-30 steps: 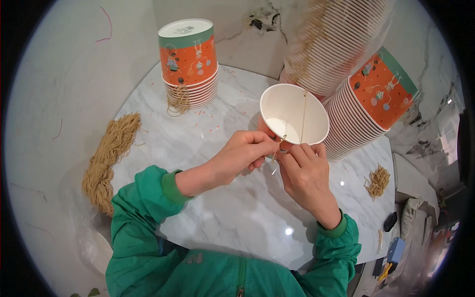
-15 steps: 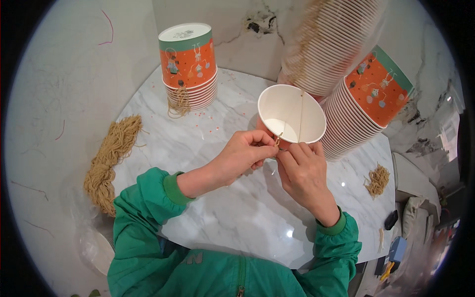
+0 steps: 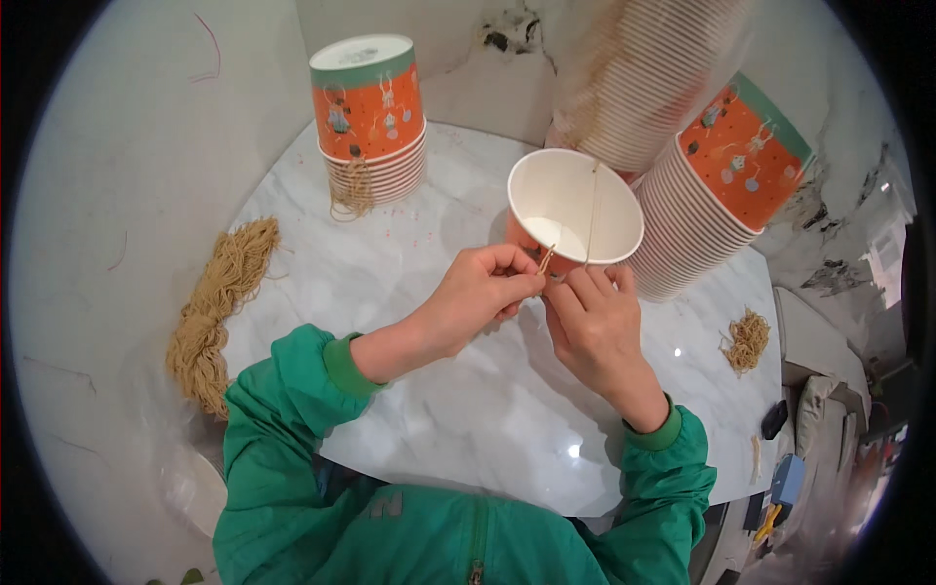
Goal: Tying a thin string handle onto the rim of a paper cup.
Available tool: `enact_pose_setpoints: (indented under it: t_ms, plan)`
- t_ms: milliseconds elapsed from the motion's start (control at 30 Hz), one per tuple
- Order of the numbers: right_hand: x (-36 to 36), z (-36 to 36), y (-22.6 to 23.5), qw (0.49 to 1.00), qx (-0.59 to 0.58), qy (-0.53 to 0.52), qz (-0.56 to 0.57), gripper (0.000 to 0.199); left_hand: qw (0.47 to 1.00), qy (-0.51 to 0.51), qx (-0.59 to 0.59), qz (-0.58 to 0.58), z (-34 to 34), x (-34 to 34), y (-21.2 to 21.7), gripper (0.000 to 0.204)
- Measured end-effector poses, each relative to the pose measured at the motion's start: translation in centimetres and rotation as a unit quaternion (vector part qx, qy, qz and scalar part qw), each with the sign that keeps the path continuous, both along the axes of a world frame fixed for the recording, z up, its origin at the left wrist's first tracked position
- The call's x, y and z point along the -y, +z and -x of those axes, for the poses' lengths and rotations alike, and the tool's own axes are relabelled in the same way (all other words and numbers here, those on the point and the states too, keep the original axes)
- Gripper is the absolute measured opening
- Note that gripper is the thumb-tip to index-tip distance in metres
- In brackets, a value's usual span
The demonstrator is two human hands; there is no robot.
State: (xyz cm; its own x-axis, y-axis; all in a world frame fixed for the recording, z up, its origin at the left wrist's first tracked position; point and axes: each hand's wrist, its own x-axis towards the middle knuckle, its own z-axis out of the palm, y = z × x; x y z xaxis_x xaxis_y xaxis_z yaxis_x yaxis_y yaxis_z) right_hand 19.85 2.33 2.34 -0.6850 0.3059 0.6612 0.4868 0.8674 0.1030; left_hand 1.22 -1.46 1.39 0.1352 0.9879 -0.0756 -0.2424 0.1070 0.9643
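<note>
A paper bucket (image 3: 546, 190), white inside and orange outside, stands open side up in front of my hands. Tan string (image 3: 593, 210) runs across its mouth from the far rim to the near rim. At the near rim, my left hand (image 3: 478, 297) pinches a small loop of this string between thumb and fingertips. My right hand (image 3: 597, 322) is closed beside it, its fingertips pinching the string just outside the rim. The exact spot where the fingers meet is partly hidden.
Upturned stacks of orange paper buckets stand at the left (image 3: 369, 122) and right (image 3: 746, 156). A tall bagged stack (image 3: 653, 78) rises behind. A tan string hank (image 3: 222, 312) lies at the table's left edge, a small string bundle (image 3: 747, 341) at the right.
Both hands stay at the near rim, fingers shifting only slightly, with the loop now standing a little more plainly above the left fingertips. The whole view has tilted a little.
</note>
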Motion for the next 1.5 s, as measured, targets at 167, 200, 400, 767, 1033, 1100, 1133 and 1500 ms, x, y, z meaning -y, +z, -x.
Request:
enact_pose_setpoints:
  t_ms: [167,200,400,767,1033,1100,1133,1500]
  plan:
    - [0.4,-0.4,-0.1,1.000,-0.025,-0.002,0.003,0.019,0.999,0.019,0.009,-0.029,-0.3,0.5,-0.4,0.008]
    - [0.5,-0.4,-0.1,1.000,-0.031,0.003,0.007,0.021,0.999,0.016,0.015,-0.029,-0.2,0.7,-0.4,0.008]
    - [0.4,-0.3,-0.3,0.999,-0.038,0.008,0.015,0.022,1.000,0.008,0.024,-0.008,0.6,0.7,-1.4,0.008]
    - [0.1,-0.1,-0.6,0.999,-0.040,0.005,0.000,0.020,1.000,0.003,0.012,-0.006,1.2,-0.3,-2.0,0.009]
    - [0.5,-0.1,-0.8,1.000,-0.031,0.003,-0.006,0.021,1.000,-0.007,0.007,-0.023,0.9,0.2,-1.6,0.010]
    - [0.4,-0.1,-1.0,0.999,-0.035,0.004,-0.008,0.020,1.000,-0.005,0.008,-0.028,0.6,0.2,-1.5,0.010]
    - [0.4,-0.1,-1.0,0.999,-0.039,0.004,-0.009,0.020,0.999,-0.004,0.010,-0.031,0.5,0.1,-1.4,0.010]
    - [-0.1,-0.4,-0.4,0.999,-0.052,0.000,-0.016,0.026,0.999,-0.041,0.022,-0.007,0.7,-0.9,-1.0,0.009]
